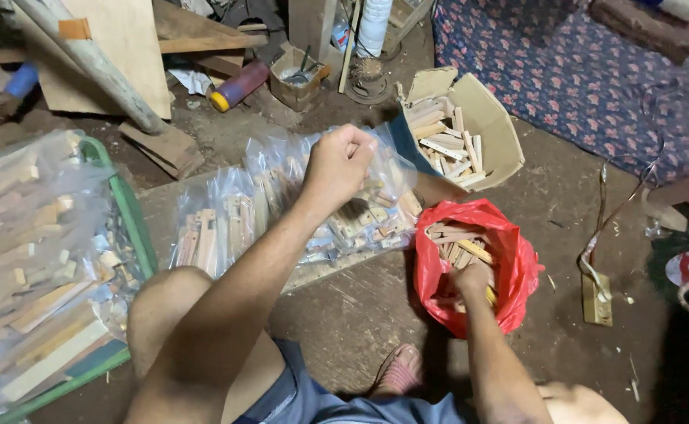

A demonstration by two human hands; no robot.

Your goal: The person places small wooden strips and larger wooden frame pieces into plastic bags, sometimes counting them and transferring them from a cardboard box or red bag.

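Note:
My left hand (pixel 339 163) is raised over a row of clear plastic bags (pixel 227 224) packed with small wooden pieces, and its fingers pinch the top of one clear bag (pixel 376 208) holding more pieces. My right hand (pixel 471 280) reaches down into a red plastic bag (pixel 509 235) full of short wooden sticks, fingers buried among them; what it grips is hidden. My knee and thigh fill the lower middle, with my foot (pixel 398 371) on the ground below the red bag.
An open cardboard box (pixel 495 126) of wooden sticks stands behind the red bag. A green crate (pixel 136 228) lined with plastic and loaded with wood strips sits at left. Planks, a log, a bottle and a small box lie at the back; patterned cloth at upper right.

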